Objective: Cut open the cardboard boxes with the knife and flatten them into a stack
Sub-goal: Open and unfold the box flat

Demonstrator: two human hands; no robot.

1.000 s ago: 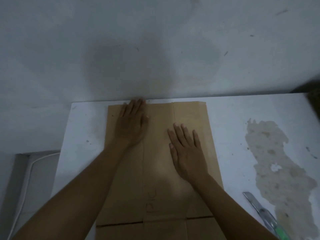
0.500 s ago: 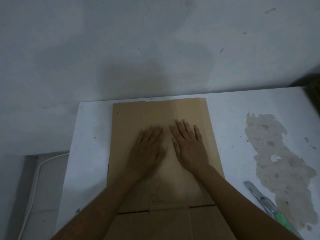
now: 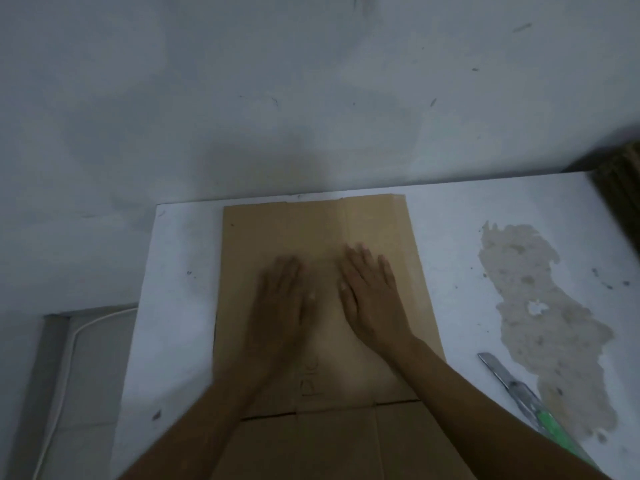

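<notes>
A flattened brown cardboard box [image 3: 311, 230] lies on the white table [image 3: 180, 278], its far edge against the wall. My left hand [image 3: 278, 306] presses flat on the middle of the cardboard, fingers straight and together. My right hand [image 3: 372, 299] presses flat beside it, fingers spread, a little to the right. The knife [image 3: 512, 386], with a metal blade end and a green handle, lies on the table to the right of the box, apart from both hands.
A large patch of worn surface [image 3: 540, 313] marks the table on the right. Something dark and ribbed [image 3: 620, 188] stands at the far right corner. A grey wall rises behind the table. Left of the table, a white cable [image 3: 65, 375] runs along the floor.
My left hand slid from the box's far left corner back toward me to the middle, beside my right hand. The right hand stayed about where it was.
</notes>
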